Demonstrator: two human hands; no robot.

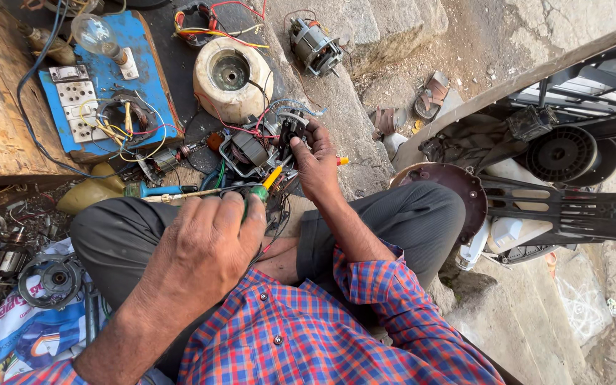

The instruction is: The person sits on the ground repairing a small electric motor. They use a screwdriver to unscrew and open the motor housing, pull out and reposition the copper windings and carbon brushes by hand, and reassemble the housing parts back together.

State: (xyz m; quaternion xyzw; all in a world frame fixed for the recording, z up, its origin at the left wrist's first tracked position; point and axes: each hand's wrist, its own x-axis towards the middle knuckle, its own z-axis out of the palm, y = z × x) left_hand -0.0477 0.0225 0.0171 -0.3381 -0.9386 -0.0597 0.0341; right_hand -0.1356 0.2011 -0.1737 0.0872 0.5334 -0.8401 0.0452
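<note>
My left hand is closed around a green-handled tool, its yellow tip pointing up toward a small motor assembly with wires. My right hand grips a black part on the right side of that motor, fingers curled over it. The motor sits on the ground just beyond my knees, tangled in red, yellow and black wires. Both sleeves are red and blue check.
A blue switchboard with a bulb lies at the back left beside a cream round housing. Another motor rests on stone. Black fan parts stand at right, scrap motor parts at left.
</note>
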